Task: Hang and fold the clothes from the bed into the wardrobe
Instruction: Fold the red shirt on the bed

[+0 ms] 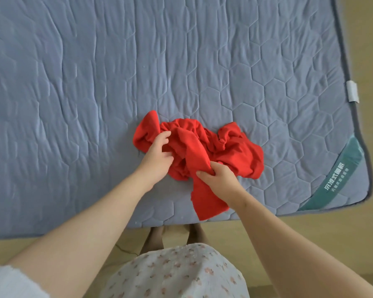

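Note:
A crumpled red garment (230,147) lies bunched on the grey-blue quilted mattress (95,82), near its front edge. My left hand (157,155) grips the left side of the heap, fingers curled into the red cloth. My right hand (218,175) pinches a fold of the same garment near its lower middle. A strip of the red cloth hangs below that hand toward the mattress edge. No wardrobe or hanger is in view.
The mattress fills most of the view; its right edge has a dark border, a white tag (352,91) and a teal corner label (340,175). Beige floor (370,233) runs in front and to the right. My feet and patterned skirt (174,274) stand against the front edge.

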{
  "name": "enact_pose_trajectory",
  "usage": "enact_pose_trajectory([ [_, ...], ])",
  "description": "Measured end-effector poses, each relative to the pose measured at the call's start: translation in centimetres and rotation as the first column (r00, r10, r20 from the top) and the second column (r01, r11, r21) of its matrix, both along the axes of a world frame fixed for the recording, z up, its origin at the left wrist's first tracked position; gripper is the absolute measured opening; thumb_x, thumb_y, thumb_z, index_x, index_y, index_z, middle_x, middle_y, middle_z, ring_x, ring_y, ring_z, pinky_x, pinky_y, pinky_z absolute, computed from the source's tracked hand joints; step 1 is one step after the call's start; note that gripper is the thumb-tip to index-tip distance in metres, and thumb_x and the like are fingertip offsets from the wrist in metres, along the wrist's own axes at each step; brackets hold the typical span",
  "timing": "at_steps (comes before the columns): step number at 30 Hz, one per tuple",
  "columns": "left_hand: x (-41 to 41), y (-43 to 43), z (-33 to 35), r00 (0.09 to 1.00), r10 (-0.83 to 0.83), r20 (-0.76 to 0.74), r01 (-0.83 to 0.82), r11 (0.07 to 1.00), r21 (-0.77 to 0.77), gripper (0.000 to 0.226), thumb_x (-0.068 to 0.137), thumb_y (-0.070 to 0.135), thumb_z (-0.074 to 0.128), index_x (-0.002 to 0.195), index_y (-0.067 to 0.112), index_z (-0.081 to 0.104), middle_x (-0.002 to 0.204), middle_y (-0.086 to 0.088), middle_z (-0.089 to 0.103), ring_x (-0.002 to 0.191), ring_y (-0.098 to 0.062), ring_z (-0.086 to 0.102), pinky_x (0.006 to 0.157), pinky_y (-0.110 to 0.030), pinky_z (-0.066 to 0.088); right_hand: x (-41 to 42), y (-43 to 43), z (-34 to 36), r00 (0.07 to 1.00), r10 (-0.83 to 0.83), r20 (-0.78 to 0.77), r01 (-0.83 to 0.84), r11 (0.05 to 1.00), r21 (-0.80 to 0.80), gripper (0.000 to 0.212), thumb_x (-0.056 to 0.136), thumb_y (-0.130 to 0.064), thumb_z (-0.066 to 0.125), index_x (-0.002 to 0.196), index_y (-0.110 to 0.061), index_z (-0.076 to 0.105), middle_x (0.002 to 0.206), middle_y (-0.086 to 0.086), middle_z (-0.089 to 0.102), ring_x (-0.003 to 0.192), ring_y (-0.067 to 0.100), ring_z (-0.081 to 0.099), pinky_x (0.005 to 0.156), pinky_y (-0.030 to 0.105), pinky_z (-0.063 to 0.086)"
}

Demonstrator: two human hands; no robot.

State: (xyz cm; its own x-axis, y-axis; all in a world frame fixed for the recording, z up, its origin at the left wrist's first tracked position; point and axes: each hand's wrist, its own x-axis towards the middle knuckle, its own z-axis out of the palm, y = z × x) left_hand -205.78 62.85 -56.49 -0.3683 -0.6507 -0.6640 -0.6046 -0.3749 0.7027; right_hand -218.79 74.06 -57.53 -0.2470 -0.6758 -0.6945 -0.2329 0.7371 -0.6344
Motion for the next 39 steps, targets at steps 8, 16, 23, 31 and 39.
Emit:
enact_pose_trajectory([
  [8,0.7,-1.2,8.8,0.550,-0.688,0.473,0.825,0.536,-0.180,0.039,0.076,0.043,0.069,0.111,0.027,0.062,0.124,0.003,0.047,0.113,-0.025,0.039,0.101,-0.034,0.034,0.3,-1.6,9.3,0.989,0.074,0.129,-0.053,0.986,-0.158,0.011,0.077,-0.006,0.071,0.081,-0.016,0.068,0.065,-0.007,0.054,0.055,-0.003,0.043,0.055,0.009,0.035],
  [16,0.2,-3.8,22.3,0.958,-0.263,0.110,0.284,0.839,-0.464,0.023,0.078,0.009,0.053,0.060,0.017,0.041,0.053,0.004,0.041,0.053,-0.010,0.039,0.052,-0.021,0.032,-0.8,-3.5,18.1,0.997,-0.023,-0.071,0.009,0.981,-0.196,0.016,0.082,-0.006,0.067,0.097,-0.002,0.067,0.077,0.004,0.059,0.071,0.010,0.052,0.058,0.019,0.036],
  [23,0.9,-6.5,32.0,0.915,-0.394,0.086,0.374,0.749,-0.546,0.038,0.071,0.009,0.069,0.092,0.029,0.044,0.076,0.011,0.050,0.070,-0.015,0.050,0.059,-0.015,0.037,-0.4,-7.9,29.7,0.926,-0.262,0.271,0.371,0.765,-0.527,0.017,0.093,-0.009,0.054,0.079,-0.018,0.059,0.066,0.002,0.057,0.050,0.006,0.055,0.048,0.018,0.046],
  [31,3.1,-7.2,36.7,0.978,-0.202,-0.053,0.107,0.701,-0.705,0.022,0.086,0.022,0.065,0.067,0.029,0.056,0.071,0.009,0.054,0.073,-0.011,0.056,0.063,-0.015,0.038,1.5,-10.8,36.9,0.979,-0.078,0.187,0.184,0.722,-0.667,0.006,0.087,-0.018,0.065,0.082,-0.020,0.062,0.074,0.002,0.060,0.069,0.018,0.058,0.068,0.035,0.050],
  [39,5.2,-9.7,41.3,0.958,-0.014,-0.285,-0.209,0.645,-0.735,0.016,0.088,0.022,0.062,0.085,0.008,0.067,0.096,-0.015,0.066,0.092,-0.027,0.062,0.088,-0.037,0.047,1.2,-11.0,35.6,0.982,-0.045,-0.181,-0.039,0.899,-0.436,0.018,0.080,-0.010,0.066,0.098,-0.009,0.064,0.088,0.011,0.066,0.082,0.025,0.063,0.080,0.040,0.052],
])
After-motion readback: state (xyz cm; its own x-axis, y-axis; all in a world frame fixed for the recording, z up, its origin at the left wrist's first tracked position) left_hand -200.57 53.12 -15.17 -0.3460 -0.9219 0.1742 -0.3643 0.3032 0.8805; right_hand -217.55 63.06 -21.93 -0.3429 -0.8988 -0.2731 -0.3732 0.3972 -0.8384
